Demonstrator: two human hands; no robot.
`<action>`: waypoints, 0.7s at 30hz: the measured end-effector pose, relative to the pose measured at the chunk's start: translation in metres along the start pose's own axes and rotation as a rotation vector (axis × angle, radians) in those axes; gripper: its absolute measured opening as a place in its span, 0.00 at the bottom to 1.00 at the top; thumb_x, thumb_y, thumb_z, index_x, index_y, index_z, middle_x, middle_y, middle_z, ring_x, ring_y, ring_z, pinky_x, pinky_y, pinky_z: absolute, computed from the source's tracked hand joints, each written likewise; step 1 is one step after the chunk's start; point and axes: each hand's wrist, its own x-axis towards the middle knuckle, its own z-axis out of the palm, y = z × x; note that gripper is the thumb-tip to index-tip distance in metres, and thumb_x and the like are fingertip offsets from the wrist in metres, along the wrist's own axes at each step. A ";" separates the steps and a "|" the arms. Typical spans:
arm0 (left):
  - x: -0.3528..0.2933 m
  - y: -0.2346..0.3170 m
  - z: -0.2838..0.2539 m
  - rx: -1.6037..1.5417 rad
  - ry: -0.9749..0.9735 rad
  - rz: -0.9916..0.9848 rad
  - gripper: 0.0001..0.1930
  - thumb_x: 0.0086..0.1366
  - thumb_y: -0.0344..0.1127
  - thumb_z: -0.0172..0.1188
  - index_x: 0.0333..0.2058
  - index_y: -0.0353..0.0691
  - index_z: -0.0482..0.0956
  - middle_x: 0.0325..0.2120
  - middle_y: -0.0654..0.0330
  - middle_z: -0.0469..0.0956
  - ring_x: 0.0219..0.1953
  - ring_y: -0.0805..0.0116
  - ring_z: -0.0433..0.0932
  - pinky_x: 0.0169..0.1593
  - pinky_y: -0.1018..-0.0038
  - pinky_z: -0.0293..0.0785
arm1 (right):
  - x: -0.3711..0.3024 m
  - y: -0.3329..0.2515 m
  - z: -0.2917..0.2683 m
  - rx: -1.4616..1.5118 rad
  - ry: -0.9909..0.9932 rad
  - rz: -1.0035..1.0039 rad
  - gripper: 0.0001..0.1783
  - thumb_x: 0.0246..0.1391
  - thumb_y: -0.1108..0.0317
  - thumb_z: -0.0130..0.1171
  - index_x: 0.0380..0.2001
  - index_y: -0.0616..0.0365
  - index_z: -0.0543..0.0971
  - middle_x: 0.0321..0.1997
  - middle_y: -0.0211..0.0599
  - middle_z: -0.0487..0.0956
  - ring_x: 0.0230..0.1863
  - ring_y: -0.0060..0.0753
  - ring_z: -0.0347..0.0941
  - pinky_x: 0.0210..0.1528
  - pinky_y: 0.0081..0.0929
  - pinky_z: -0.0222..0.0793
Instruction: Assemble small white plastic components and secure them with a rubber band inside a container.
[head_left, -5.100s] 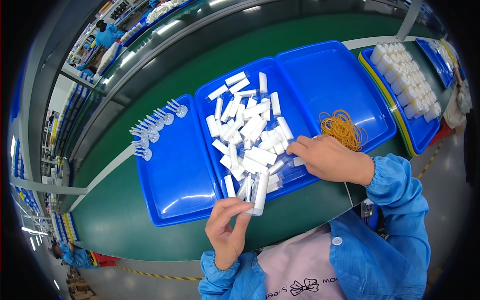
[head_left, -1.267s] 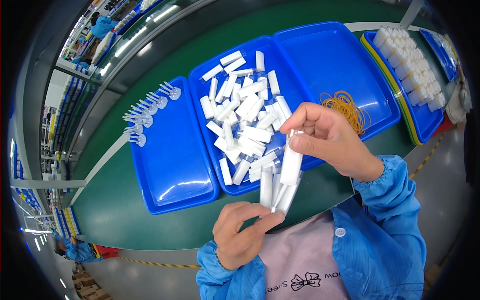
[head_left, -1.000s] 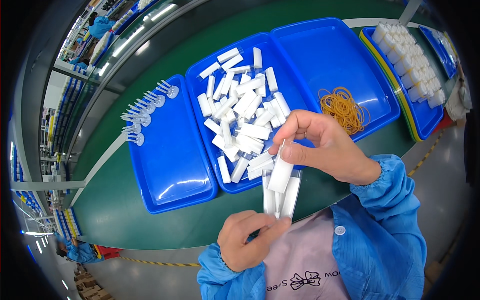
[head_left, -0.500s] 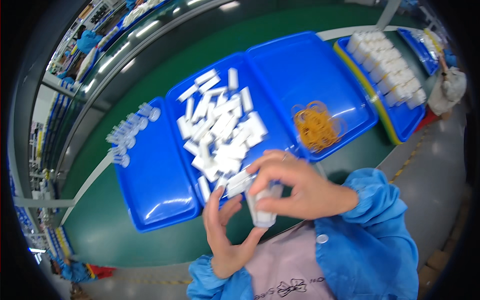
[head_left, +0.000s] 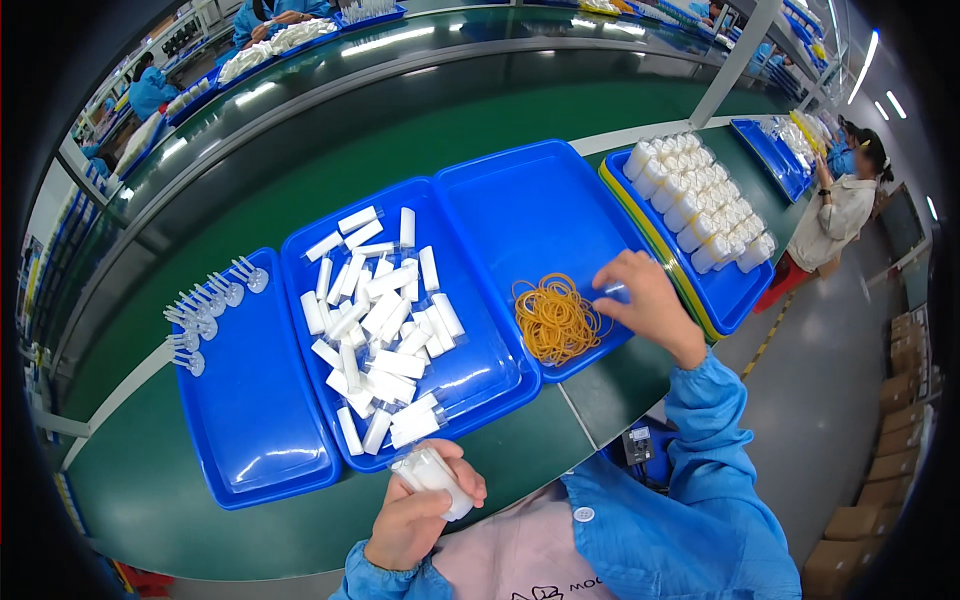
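Observation:
My left hand (head_left: 415, 505), at the table's front edge, is closed around a bundle of white rolls (head_left: 440, 480) in clear wrap. Over the right tray, my right hand (head_left: 650, 305) hovers at the edge of a heap of orange rubber bands (head_left: 555, 325). Its thumb and forefinger are apart, with a bluish glint showing between them; no band can be made out in the fingers. Many loose white rolls (head_left: 385, 320) in clear wrappers lie jumbled in the middle blue tray (head_left: 480, 385), just beyond my left hand.
A left blue tray (head_left: 260, 420) carries clear plastic stems with round discs (head_left: 205, 310) along its far left edge. The rubber bands lie in another blue tray (head_left: 520, 190). Further right, stacked trays (head_left: 735, 310) hold rows of white bundles (head_left: 700, 205). A co-worker (head_left: 840, 210) sits beyond.
My right hand has left the white bundle and moved right to the rubber bands. My left hand now grips the bundle alone. The head view has shifted, showing more of the far side.

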 end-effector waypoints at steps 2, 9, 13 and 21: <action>-0.004 -0.002 -0.004 -0.020 0.000 0.030 0.27 0.52 0.32 0.62 0.51 0.36 0.66 0.27 0.55 0.73 0.35 0.56 0.75 0.39 0.64 0.71 | -0.007 0.020 0.019 0.087 -0.033 0.017 0.06 0.43 0.68 0.64 0.26 0.54 0.77 0.29 0.35 0.74 0.34 0.42 0.69 0.37 0.35 0.62; -0.008 -0.002 -0.008 0.034 0.040 0.150 0.40 0.50 0.44 0.69 0.57 0.36 0.60 0.22 0.62 0.68 0.25 0.63 0.74 0.26 0.71 0.70 | -0.002 0.019 0.015 0.084 0.381 0.086 0.05 0.48 0.74 0.59 0.27 0.59 0.72 0.28 0.38 0.74 0.33 0.40 0.71 0.35 0.35 0.63; -0.008 0.001 -0.007 0.008 0.091 0.079 0.42 0.48 0.35 0.68 0.60 0.33 0.58 0.20 0.62 0.68 0.22 0.67 0.73 0.26 0.73 0.71 | 0.001 0.015 0.010 0.365 0.389 0.141 0.04 0.53 0.74 0.56 0.28 0.60 0.71 0.29 0.35 0.74 0.32 0.29 0.70 0.36 0.26 0.65; 0.000 0.001 0.006 0.552 0.070 0.211 0.45 0.48 0.26 0.72 0.63 0.35 0.57 0.22 0.68 0.71 0.26 0.83 0.67 0.32 0.86 0.63 | -0.010 -0.081 -0.011 1.030 0.106 0.155 0.06 0.55 0.76 0.55 0.36 0.61 0.71 0.34 0.31 0.75 0.35 0.21 0.71 0.40 0.21 0.67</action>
